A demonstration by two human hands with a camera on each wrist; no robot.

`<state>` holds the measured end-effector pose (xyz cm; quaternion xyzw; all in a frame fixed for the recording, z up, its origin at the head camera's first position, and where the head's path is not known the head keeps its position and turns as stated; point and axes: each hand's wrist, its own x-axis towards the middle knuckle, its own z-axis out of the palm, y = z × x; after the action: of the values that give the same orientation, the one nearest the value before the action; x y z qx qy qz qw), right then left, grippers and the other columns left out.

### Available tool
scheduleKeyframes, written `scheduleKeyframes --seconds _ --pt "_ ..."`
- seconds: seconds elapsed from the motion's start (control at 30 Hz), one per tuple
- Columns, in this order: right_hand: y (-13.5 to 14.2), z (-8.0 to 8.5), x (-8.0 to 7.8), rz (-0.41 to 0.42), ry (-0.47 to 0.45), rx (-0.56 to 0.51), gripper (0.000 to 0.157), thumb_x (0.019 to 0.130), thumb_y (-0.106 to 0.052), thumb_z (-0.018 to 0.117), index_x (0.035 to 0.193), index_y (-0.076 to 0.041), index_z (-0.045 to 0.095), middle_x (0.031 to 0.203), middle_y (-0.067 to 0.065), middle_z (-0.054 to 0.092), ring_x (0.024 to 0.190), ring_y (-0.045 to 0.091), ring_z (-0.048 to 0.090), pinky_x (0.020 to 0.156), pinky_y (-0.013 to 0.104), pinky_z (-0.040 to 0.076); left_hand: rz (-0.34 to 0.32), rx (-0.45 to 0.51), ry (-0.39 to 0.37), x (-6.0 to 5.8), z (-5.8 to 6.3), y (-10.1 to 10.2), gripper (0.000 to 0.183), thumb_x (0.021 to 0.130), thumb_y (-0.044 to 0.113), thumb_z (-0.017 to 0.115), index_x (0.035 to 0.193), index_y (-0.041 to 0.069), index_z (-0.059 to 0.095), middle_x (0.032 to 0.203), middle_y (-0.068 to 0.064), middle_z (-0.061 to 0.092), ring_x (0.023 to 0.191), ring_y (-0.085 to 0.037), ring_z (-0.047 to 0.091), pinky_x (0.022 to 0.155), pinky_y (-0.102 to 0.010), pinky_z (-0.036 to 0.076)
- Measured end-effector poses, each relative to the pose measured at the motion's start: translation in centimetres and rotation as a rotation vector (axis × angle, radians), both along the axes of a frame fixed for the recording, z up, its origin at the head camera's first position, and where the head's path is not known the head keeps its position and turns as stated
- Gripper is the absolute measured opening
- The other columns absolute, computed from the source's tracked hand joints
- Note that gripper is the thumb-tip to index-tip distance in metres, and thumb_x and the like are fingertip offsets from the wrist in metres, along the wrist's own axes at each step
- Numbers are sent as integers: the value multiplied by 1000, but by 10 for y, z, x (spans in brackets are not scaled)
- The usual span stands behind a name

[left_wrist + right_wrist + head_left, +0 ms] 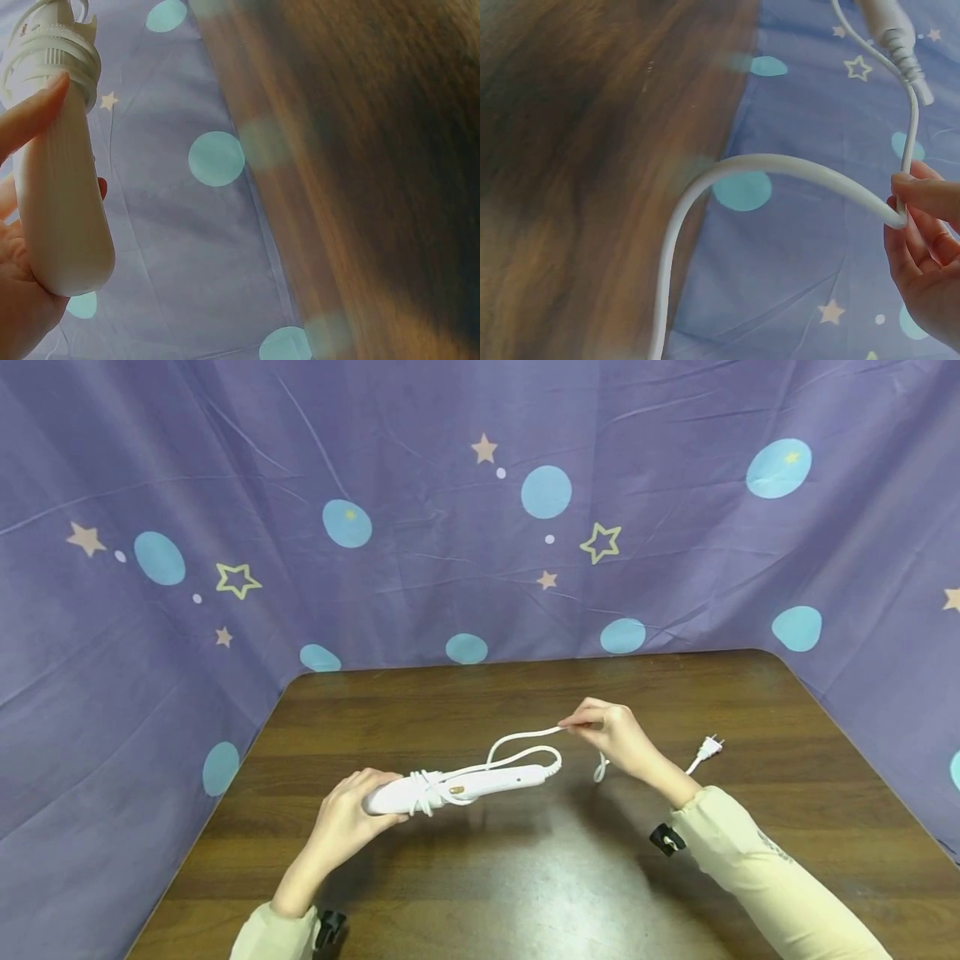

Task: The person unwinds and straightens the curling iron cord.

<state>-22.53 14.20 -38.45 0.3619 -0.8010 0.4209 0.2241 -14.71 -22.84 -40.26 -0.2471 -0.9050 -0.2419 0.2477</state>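
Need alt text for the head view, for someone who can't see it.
The left hand grips a white appliance with its cord wrapped round it, while the right hand pinches a free stretch. The plug shows beyond the right wrist. Behind the brown table hangs a purple curtain with stars and blue spots.

Starry purple fabric (427,585) backs a wooden table (420,702).

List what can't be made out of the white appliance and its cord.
White appliance: narrow end cut off by the left wrist view's top edge.
Cord: one stretch hidden behind the right forearm, head view.
Orange part: any markings too small to read, head view.
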Motion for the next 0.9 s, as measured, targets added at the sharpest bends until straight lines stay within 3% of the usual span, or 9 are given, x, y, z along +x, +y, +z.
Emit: scheduleKeyframes --seconds 0.17,0.27,0.47,0.7,0.9 --pt "3 -7 -3 2 -50 13 21 68 15 63 80 -2 70 72 5 62 65 8 54 58 16 44 -20 30 20 0 1 0 50 47 20 84 92 15 65 85 9 62 74 -7 53 63 -28 41" --pt "4 -12 -3 8 -69 32 22 69 15 62 80 -2 70 72 5 62 65 8 54 58 18 45 -20 45 24 0 1 0 51 46 19 85 93 14 65 85 8 62 74 -7 52 62 -26 40" --pt "7 -21 -3 43 -89 61 19 69 13 64 80 -2 70 72 5 62 65 7 55 59 22 47 0 75 23 1 3 0 52 46 15 85 93 12 65 85 6 62 78 -11 55 71 -26 41" --pt "8 -28 2 78 -117 97 17 68 10 67 78 -3 70 71 2 61 65 3 53 58 20 45 34 120 29 -1 7 -1 53 45 12 85 94 10 65 86 4 63 78 -14 55 71 -17 36" --pt "8 -30 8 143 -101 127 18 67 11 66 77 -4 70 71 2 62 65 6 55 58 22 47 107 104 42 -3 8 -3 52 46 15 85 94 11 65 85 0 63 78 -15 56 69 -24 38"
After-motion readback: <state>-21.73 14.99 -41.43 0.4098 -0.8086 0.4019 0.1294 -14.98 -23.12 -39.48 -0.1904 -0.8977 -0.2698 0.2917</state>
